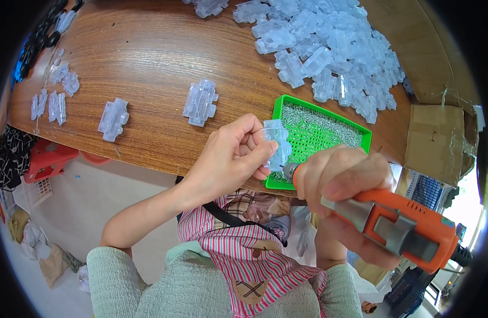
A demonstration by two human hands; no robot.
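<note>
At the far left edge of the wooden bench, several small clear plastic parts lie scattered flat. Further right, two larger translucent housings rest apart on the bare wood: one clear housing nearer the left, a second housing just right of it, both lying flat with stubby tabs along their sides. The left hand is raised over the bench's near edge, its fingers closed around a clear plastic piece. That piece is translucent, pale and blocky, with moulded ribs and notched edges, held roughly upright and slightly tilted, in front of the left rim of the green tray. The tray is a bright green perforated rectangle sitting at the bench edge, its far half covered with small silvery screws. The right hand is wrapped tightly about an orange electric screwdriver with grey panels, its tip end meeting the lower part of the held piece; the exact point of contact is hidden by the fingers. Beyond the tray, at upper right, a large heap of identical clear parts is piled on the bench. A brown cardboard box stands at the far right.
</note>
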